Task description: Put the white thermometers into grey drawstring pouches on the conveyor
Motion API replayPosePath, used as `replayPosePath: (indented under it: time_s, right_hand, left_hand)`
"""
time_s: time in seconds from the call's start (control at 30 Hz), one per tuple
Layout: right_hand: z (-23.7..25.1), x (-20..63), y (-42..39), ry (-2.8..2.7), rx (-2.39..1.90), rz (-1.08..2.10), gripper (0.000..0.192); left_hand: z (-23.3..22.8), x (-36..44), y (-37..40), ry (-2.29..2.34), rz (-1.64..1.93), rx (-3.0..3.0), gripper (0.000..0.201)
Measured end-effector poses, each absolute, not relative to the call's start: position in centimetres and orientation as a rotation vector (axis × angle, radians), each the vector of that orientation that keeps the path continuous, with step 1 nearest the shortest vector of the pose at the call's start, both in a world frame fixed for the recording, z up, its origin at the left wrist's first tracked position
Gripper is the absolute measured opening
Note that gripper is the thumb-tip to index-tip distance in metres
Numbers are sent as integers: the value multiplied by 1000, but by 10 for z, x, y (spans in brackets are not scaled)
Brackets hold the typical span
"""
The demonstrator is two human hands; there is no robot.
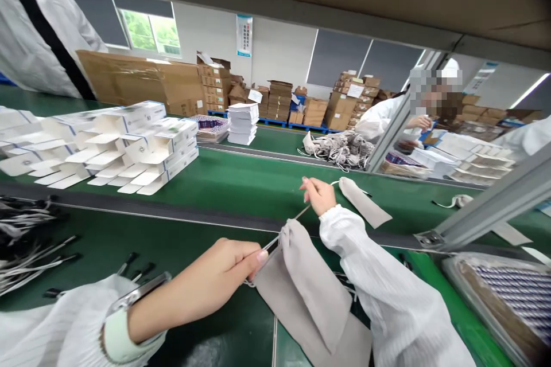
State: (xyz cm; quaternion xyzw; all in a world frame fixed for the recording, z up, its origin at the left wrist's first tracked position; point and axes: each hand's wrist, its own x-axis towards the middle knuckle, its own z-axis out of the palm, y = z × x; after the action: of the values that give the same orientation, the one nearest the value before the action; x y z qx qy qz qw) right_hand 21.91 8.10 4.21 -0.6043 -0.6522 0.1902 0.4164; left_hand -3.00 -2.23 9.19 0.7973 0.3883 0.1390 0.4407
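Pinching the mouth of a grey cloth pouch [310,281], your left hand [224,275] closes thumb and fingertips on the gathered edge, anchoring the fabric so the string can run through it. Your right hand [319,195] sits further out over the green belt [241,183], fingers nipped on the drawstring [293,222], which runs taut between the two hands; that tension reads as the reason the hands are held apart. The pouch lies flat on the near green table [172,241], just in front of you, on top of other flat grey pieces, its mouth raised toward the belt's edge.

A second pouch [364,202] lies on the belt just beyond your right hand. Open white boxes [129,143] are stacked in rows to the left on the belt, flaps out. A heap of corded pouches [340,149] sits on the far side. Black-tipped cords [26,246] lie at your left. A co-worker in white [383,117] works across the line, and a tray [508,292] of printed packets sits at right.
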Motion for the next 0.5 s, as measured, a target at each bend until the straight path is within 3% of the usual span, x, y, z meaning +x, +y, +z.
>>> replayPosePath:
  time_s: [0.13, 0.2, 0.27, 0.37, 0.5]
  right_hand:
    - [49, 180, 53, -2016, -1182, 1541, 52]
    - [50, 155, 34, -2207, -847, 1697, 60]
    - [53, 135, 22, -2269, -698, 1585, 57]
    - [67, 138, 28, -2053, -861, 1288, 48]
    - [77, 208, 61, -1438, -1331, 517, 52]
  left_hand:
    - [83, -36, -20, 958, 466, 1887, 33]
    - [79, -37, -15, 1000, 569, 1834, 34]
    - [77, -38, -11, 1022, 639, 1826, 34]
    - [77, -40, -8, 1010, 690, 1878, 29]
    - [73, -39, -10, 1057, 826, 1949, 25]
